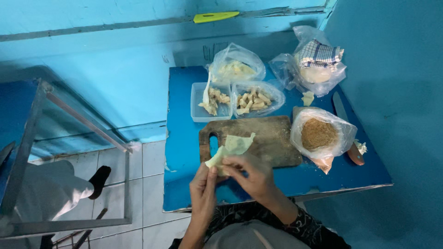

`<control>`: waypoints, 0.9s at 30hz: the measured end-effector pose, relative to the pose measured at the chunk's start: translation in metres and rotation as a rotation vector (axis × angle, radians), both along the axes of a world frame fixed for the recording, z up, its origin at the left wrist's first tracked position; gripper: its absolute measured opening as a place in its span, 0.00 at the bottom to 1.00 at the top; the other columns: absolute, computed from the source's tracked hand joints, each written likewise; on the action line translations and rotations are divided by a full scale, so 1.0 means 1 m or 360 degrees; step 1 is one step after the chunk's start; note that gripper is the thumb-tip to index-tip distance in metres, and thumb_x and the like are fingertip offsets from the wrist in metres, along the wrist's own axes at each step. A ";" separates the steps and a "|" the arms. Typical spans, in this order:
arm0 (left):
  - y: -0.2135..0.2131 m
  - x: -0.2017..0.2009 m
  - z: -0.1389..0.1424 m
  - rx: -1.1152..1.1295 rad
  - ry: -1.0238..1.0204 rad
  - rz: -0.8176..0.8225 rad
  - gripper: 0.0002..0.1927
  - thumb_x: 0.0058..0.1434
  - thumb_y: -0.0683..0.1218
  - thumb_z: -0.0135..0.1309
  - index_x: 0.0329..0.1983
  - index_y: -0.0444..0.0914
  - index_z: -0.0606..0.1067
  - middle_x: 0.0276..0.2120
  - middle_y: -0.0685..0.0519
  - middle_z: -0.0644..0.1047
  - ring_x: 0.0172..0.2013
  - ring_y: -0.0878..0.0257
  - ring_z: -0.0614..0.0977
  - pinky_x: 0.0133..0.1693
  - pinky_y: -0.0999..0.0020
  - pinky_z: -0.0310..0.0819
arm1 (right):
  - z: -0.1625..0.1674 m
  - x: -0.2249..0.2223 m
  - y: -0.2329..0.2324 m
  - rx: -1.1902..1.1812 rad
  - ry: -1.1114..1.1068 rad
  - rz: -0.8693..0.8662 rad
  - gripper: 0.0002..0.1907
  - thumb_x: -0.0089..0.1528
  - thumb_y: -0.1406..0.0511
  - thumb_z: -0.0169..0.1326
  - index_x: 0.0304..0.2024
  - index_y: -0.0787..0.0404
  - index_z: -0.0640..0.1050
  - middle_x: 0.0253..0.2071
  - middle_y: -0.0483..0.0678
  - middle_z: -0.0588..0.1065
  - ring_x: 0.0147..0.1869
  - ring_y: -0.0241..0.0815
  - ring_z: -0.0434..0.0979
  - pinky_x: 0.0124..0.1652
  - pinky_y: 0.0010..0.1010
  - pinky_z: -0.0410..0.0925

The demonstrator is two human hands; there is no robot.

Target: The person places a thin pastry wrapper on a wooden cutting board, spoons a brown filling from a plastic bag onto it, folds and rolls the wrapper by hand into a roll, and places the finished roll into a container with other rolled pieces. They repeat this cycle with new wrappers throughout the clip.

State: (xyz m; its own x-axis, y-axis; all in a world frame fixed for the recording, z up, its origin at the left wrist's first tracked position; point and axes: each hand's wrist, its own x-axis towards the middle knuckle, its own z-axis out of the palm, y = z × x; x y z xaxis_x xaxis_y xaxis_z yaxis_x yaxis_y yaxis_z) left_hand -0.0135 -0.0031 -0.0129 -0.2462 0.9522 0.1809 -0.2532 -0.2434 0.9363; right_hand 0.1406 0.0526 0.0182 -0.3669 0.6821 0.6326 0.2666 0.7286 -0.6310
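Together the left hand (203,184) and right hand (251,171) pinch a pale dough wrapper (230,147) at the near edge of the wooden cutting board (263,138). Behind the board sit a clear tub of filling (211,102) and bagged pieces (254,99); right of it, a bag of brown crumbs (320,134) — a knife (347,130) beyond. Everything rests on a blue table (184,152) against blue walls.

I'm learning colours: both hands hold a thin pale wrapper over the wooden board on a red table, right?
Not quite. The head view shows the table is blue, not red. Both the left hand and right hand do hold the pale wrapper over the wooden board.
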 end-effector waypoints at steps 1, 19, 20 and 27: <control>0.000 0.001 0.002 -0.0043 0.0021 0.0009 0.21 0.75 0.49 0.45 0.55 0.27 0.77 0.47 0.50 0.77 0.46 0.65 0.82 0.48 0.68 0.81 | -0.002 0.000 0.003 -0.0301 0.0132 0.0022 0.16 0.61 0.69 0.64 0.51 0.60 0.77 0.43 0.47 0.82 0.45 0.35 0.86 0.41 0.25 0.78; -0.009 -0.050 -0.009 -0.0441 -0.0250 0.0549 0.19 0.70 0.47 0.50 0.50 0.23 0.78 0.38 0.44 0.83 0.34 0.61 0.85 0.37 0.66 0.83 | -0.006 0.050 0.058 -0.0248 0.0452 -0.0173 0.15 0.62 0.70 0.62 0.49 0.58 0.74 0.43 0.48 0.78 0.44 0.42 0.81 0.43 0.33 0.74; -0.009 -0.056 -0.008 -0.0432 -0.0173 0.0567 0.18 0.69 0.46 0.51 0.52 0.25 0.77 0.38 0.44 0.83 0.35 0.62 0.85 0.37 0.66 0.82 | -0.005 0.047 0.055 0.0202 -0.0109 -0.0312 0.13 0.60 0.68 0.62 0.47 0.57 0.77 0.42 0.48 0.80 0.41 0.45 0.81 0.40 0.36 0.74; -0.014 -0.062 0.010 -0.0529 0.1195 0.0677 0.22 0.58 0.39 0.57 0.58 0.36 0.76 0.35 0.42 0.82 0.32 0.54 0.84 0.37 0.59 0.79 | -0.005 0.029 0.037 0.0683 -0.0730 -0.0119 0.14 0.60 0.69 0.58 0.50 0.60 0.78 0.42 0.52 0.80 0.46 0.51 0.82 0.42 0.41 0.75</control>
